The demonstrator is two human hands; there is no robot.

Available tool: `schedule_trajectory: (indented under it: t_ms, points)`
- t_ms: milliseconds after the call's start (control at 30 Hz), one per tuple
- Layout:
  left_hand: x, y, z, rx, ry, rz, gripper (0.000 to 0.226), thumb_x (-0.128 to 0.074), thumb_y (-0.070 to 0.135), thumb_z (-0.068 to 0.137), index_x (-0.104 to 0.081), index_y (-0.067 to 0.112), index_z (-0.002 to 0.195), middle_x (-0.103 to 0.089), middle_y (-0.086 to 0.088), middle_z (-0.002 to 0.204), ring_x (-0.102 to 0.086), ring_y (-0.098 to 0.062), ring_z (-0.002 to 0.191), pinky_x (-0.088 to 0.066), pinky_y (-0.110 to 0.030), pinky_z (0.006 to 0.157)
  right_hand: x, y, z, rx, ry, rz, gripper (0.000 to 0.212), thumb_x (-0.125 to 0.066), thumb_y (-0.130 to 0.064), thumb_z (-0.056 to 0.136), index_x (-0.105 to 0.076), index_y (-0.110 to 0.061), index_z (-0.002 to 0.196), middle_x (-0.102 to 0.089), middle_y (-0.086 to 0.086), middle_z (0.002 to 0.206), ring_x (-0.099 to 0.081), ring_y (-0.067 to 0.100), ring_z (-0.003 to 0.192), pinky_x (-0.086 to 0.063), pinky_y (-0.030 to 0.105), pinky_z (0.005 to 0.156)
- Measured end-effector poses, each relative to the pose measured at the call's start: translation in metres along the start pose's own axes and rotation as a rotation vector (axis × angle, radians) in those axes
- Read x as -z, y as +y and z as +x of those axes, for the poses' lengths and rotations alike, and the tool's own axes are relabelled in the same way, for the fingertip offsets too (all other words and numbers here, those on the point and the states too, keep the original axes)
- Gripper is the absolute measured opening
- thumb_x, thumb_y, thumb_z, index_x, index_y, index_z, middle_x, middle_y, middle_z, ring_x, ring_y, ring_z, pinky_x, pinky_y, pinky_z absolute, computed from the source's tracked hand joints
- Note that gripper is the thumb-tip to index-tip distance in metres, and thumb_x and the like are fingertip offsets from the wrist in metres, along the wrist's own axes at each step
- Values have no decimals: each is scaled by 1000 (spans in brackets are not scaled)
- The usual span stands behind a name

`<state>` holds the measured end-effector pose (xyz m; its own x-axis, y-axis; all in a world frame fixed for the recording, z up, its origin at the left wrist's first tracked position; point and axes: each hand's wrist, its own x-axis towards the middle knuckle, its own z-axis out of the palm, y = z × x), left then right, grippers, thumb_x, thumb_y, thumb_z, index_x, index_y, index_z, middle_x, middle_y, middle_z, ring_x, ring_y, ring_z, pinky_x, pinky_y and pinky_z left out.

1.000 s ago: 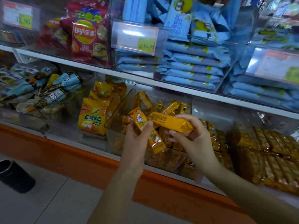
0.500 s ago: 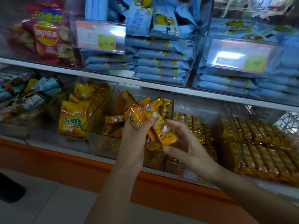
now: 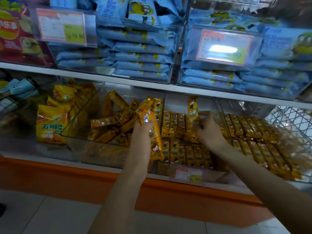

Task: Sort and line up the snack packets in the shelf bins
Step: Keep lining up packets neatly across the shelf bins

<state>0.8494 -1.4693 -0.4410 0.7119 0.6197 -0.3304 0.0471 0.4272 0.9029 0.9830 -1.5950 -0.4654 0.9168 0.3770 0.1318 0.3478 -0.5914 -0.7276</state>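
My left hand (image 3: 141, 132) grips a bundle of yellow snack packets (image 3: 148, 112), held upright in front of the shelf. Left of it a tilted clear bin (image 3: 79, 119) holds a jumbled heap of the same yellow packets (image 3: 108, 127). My right hand (image 3: 211, 132) reaches into the middle bin, its fingertips pinching the lower end of a single upright yellow packet (image 3: 192, 107). That packet stands taller than the neat rows of packets (image 3: 175, 122) around it. More lined-up yellow packets (image 3: 253, 129) fill the bin to the right.
Stacked blue packets (image 3: 141, 53) fill clear bins on the upper shelf, with price tags (image 3: 62, 26) in front. A red crisp bag (image 3: 16, 36) is at upper left. Larger yellow bags (image 3: 50, 124) sit at lower left. A wire basket (image 3: 290, 119) is at far right.
My right hand left the bundle and moved right into the middle bin with one packet. My left hand still holds the bundle. The view shifted right and closer.
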Motion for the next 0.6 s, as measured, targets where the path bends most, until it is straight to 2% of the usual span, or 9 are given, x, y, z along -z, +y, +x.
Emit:
schedule_trajectory:
  t_ms: [67,167,267,300,367,433,467,500,600]
  points:
    - [-6,4,0,91,13,-52,22,-45,24,98,-50,16,117,-55,-9,98,-53,-28,89,-43,-38,68,-7,16,26,-113,5,-126,41,-48,-10,96,-31,-2,132,-56,21,120,-57,35,107,-37,25,72]
    - [-10,4,6,83,10,8,41,-41,12,99,-39,-2,137,-42,-26,137,-41,-40,126,-35,-53,102,-20,33,52,-308,-40,-234,59,-43,-6,95,-10,1,144,-41,31,136,-49,41,119,-44,40,93]
    - [-10,8,16,143,-47,-9,43,-38,8,100,-31,-5,141,-37,-29,141,-38,-44,128,-32,-52,106,-29,39,62,-410,-69,-293,65,-39,-7,97,2,6,146,-36,30,141,-43,39,126,-39,40,101]
    - [-6,5,18,155,-83,4,43,-37,10,101,-31,-2,142,-42,-26,136,-43,-42,123,-35,-49,101,-31,42,65,-426,-81,-303,63,-40,-8,98,-1,8,145,-37,29,141,-42,38,128,-37,38,101]
    - [-7,2,7,45,-49,68,39,-38,11,100,-40,6,139,-56,-12,109,-54,-32,102,-41,-44,89,-35,49,68,-433,-105,-319,55,-42,-11,99,-16,9,142,-40,27,140,-43,37,127,-38,35,97]
    - [-7,0,-5,-59,-37,46,29,-40,11,97,-49,17,124,-56,0,93,-55,-26,94,-44,-41,86,-37,55,68,-396,-124,-386,24,-41,-9,98,-49,3,117,-51,24,131,-54,33,113,-43,35,86]
    - [-5,-3,-9,-96,-53,33,26,-41,11,96,-50,23,118,-58,0,94,-57,-26,96,-46,-43,87,-37,55,66,-359,-148,-439,18,-38,-6,98,-54,0,95,-56,22,123,-57,31,105,-44,33,81]
    - [-4,-4,-11,-123,-75,28,26,-42,12,96,-52,26,116,-61,-1,99,-59,-26,98,-48,-44,87,-37,55,64,-325,-162,-498,22,-36,-4,98,-54,-1,85,-59,21,117,-59,30,102,-45,32,79]
    - [-2,-6,-8,-162,-119,24,29,-47,15,96,-54,25,122,-65,0,104,-64,-19,93,-55,-31,71,-38,56,63,-257,-184,-619,27,-35,-5,98,-59,1,88,-62,17,112,-61,28,103,-47,30,79]
